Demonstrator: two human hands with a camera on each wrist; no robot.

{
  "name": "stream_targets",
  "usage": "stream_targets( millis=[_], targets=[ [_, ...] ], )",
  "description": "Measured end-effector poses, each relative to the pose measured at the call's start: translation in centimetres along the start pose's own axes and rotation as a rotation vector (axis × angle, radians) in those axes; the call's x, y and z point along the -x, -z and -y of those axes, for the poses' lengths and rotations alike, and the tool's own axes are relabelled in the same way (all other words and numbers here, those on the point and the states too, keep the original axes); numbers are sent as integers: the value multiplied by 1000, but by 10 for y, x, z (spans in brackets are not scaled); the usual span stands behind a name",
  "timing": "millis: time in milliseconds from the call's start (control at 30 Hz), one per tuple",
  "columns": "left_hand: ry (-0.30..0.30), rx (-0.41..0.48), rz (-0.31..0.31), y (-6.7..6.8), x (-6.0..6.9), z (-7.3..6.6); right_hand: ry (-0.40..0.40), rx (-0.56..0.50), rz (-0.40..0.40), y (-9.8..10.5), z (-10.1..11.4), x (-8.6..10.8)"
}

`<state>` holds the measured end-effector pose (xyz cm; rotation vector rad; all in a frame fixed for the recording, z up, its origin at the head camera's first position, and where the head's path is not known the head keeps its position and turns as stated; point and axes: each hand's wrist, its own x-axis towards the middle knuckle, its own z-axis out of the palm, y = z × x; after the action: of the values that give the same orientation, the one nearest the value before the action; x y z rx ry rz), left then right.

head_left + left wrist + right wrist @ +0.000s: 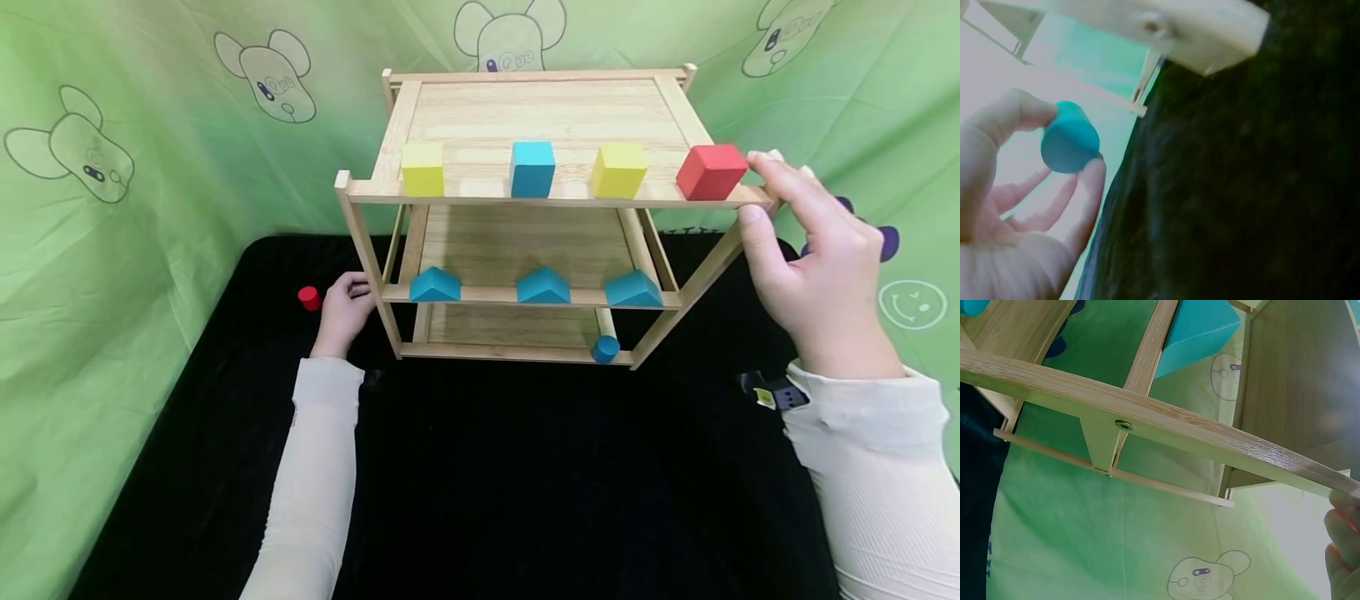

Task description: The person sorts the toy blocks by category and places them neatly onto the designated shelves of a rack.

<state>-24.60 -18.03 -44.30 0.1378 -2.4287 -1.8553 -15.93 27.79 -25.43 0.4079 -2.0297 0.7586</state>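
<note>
A blue cylinder block [1070, 140] is pinched between the thumb and fingers of my left hand [345, 312], beside the left leg of the wooden three-tier shelf [525, 200]. In the head view that block is hidden. My right hand [825, 250] grips the shelf's top right front corner, thumb at the front, fingertips over the top close to a red cube [711, 172]. Part of its fingers [1342, 540] shows in the right wrist view against the wooden post. A red cylinder block [309, 297] stands on the black cloth, left of my left hand.
Along the top front rail stand two yellow cubes [423, 170] and a blue cube [532, 170]. Three blue triangular blocks [543, 287] sit on the middle rail. Another blue cylinder [605, 349] stands at the bottom tier's right. Green printed fabric [187, 167] hangs behind.
</note>
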Motion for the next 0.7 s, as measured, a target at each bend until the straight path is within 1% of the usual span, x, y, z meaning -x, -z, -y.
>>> stream_targets(
  millis=[133,267,400,533,633,700],
  targets=[
    [-33,62,8,6,1,3,2,-3,4,0,0,1],
    [-67,96,17,11,3,3,10,-2,9,-1,0,1],
    [-107,125,15,13,4,1,13,4,-2,1,-1,1],
    [-104,141,20,20,5,-1,8,7,-12,0,-2,1],
    [-96,142,36,24,8,-2,7,4,-14,-1,-1,1],
    [-101,153,49,27,8,-3,6,2,-18,-1,-1,1]
  ],
)
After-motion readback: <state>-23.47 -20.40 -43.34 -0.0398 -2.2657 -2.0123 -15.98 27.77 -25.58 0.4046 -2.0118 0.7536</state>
